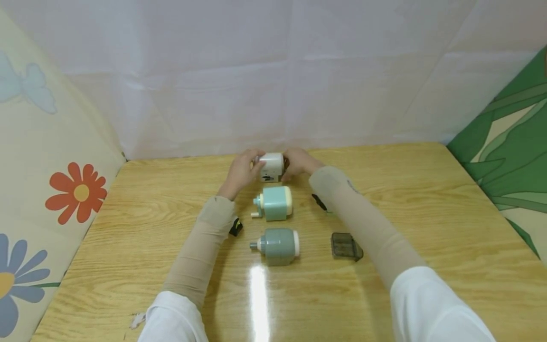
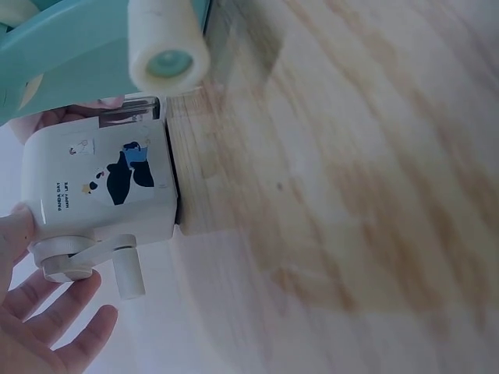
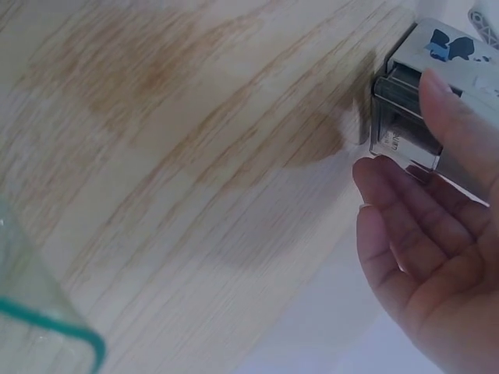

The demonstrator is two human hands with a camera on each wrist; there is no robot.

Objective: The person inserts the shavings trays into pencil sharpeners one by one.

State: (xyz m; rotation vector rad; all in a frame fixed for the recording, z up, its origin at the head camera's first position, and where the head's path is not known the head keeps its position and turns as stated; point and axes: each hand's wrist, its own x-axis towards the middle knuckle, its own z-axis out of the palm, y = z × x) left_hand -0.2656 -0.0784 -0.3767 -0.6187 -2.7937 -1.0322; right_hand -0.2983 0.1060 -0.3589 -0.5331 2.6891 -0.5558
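At the back of the table stands a white hand-crank pencil sharpener point(image 1: 271, 165) with a panda print. My left hand point(image 1: 241, 172) holds its crank end, thumb against the body and fingers around the crank hub point(image 2: 66, 265). The crank handle point(image 2: 128, 271) hangs beside those fingers in the left wrist view. On the opposite end, my right hand point(image 3: 437, 234) grips the sharpener around its clear shavings drawer point(image 3: 405, 128), thumb on the near side, fingers at the far side. The drawer sticks out from the body.
Nearer me, a teal pencil sharpener point(image 1: 275, 203) and a grey-green one point(image 1: 278, 244) lie in line with the white one. A dark see-through container point(image 1: 345, 245) lies to their right. Small black items point(image 1: 236, 227) show by my forearms. A white cloth point(image 1: 273, 95) hangs behind the table.
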